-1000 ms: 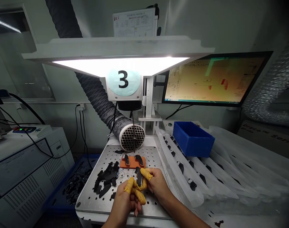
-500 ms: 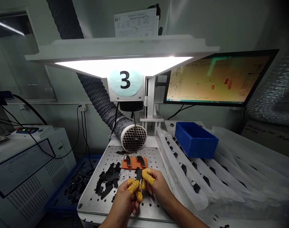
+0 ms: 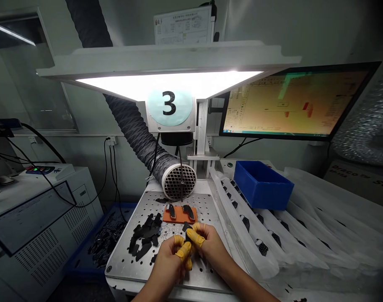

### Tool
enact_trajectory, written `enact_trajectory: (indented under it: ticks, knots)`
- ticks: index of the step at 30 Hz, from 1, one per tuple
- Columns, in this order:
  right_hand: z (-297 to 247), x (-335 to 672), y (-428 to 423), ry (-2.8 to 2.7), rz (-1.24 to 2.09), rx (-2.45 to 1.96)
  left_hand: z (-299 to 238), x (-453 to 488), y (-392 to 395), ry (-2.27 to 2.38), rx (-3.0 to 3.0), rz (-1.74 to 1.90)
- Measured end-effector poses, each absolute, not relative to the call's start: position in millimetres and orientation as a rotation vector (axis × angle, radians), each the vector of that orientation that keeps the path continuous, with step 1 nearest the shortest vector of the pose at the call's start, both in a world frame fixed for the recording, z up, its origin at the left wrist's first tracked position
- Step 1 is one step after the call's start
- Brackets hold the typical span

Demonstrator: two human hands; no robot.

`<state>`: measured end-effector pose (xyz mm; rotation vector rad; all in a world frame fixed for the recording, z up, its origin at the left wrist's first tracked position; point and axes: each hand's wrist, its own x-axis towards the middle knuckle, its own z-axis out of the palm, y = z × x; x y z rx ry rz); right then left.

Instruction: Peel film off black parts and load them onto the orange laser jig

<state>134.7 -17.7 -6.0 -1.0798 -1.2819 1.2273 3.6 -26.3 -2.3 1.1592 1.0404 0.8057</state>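
Note:
A small black piece [image 3: 187, 227] is pinched between my two hands, low over the perforated metal plate [image 3: 119, 264]. My right hand [image 3: 207, 241] grips its upper part between yellow-covered thumb and finger. Closed at its lower end is my left hand [image 3: 174, 256], also with yellow finger covers; the fingers hide much of the piece. Just beyond the hands lies an orange fixture block [image 3: 179, 214], bearing two curved black parts [image 3: 188, 211]. To the left is a loose pile of flat black pieces [image 3: 146, 235].
Behind the block is a round grilled duct mouth [image 3: 180, 182], below a lamp [image 3: 169, 84]. On the right stand a blue bin [image 3: 263, 184] and white wrapping sheets [image 3: 232, 226] holding rows of black parts. A blue crate [image 3: 84, 262] of black pieces sits lower left.
The black piece has turned in my fingers, and my right thumb now covers more of it. My hands have come closer together. The whole view has shifted slightly.

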Motion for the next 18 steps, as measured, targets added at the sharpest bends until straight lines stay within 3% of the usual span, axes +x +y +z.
enact_trajectory:
  ticks: [8, 18]
  knots:
    - [-17.5, 134.5, -16.7, -1.472, 1.132, -1.191, 1.4, -0.5, -25.6, 1.068, 1.27, 0.581]
    - [-13.1, 133.8, -17.7, -1.475, 1.133, -1.196, -0.1, -0.8, -22.8, 1.057, 1.278, 0.581]
